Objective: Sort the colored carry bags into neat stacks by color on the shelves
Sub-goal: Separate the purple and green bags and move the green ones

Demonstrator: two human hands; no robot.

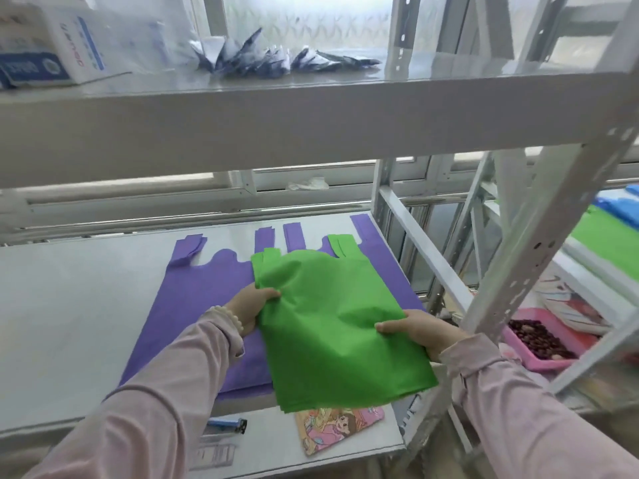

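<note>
A small stack of green carry bags [332,323] hangs just above the middle shelf [69,305], handles pointing away from me. My left hand [250,305] grips its left edge, thumb on top. My right hand [420,331] grips the right edge the same way. Under the green bags, purple carry bags [193,305] lie flat on the shelf with their handles toward the window. More green bags [608,243] and blue bags [622,205] rest on the neighbouring rack at far right.
A cartoon-printed card [337,428] and a blue lighter [226,424] lie at the shelf's front edge. The upper shelf [311,108] holds a white box [52,46] and folded packets [276,57]. A slanted rack post [539,243] and a pink tray [543,340] stand right.
</note>
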